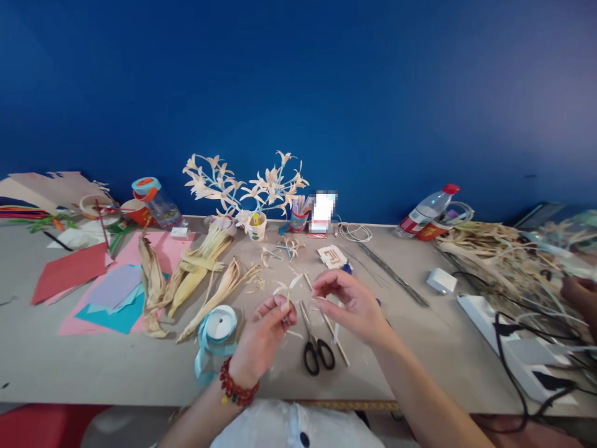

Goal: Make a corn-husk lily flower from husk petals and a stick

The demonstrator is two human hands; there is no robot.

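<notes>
My left hand is closed in a pinch on the stem of a small pale husk flower, whose thin petals spread above the fingertips. To its right, my right hand is curved, with thumb and forefinger apart and nothing visible between them. Below and between the hands lie black-handled scissors, blades pointing away from me. A thin pale stick rests alongside them, partly behind my right hand. Left of my left wrist sits a roll of light blue ribbon, its loose end trailing toward me.
Dried corn husks and coloured paper cover the left. Husk flowers stand in a white cup at the back. Wires, a bottle and a power strip lie rightward. Another person's hand shows at far right.
</notes>
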